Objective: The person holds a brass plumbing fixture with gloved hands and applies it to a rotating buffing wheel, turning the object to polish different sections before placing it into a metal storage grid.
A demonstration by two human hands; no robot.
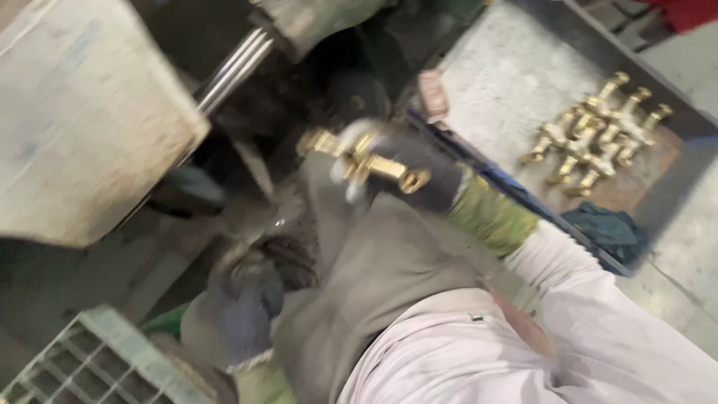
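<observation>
My right hand (426, 176), in a dark glove with a green cuff, is closed around a brass valve fitting (366, 158) held in front of the dark machine. The fitting's ends stick out to both sides of the fingers. My left hand (239, 303), in a worn grey glove, hangs low beside my knee, fingers curled; the blur hides whether anything is in it. Both sleeves are pale pink.
A shallow metal tray (516, 67) at the right holds several more brass fittings (594, 135) and a dark rag (606, 228). A large grey block (82, 112) fills the upper left. A green grated crate (90, 363) sits at the lower left.
</observation>
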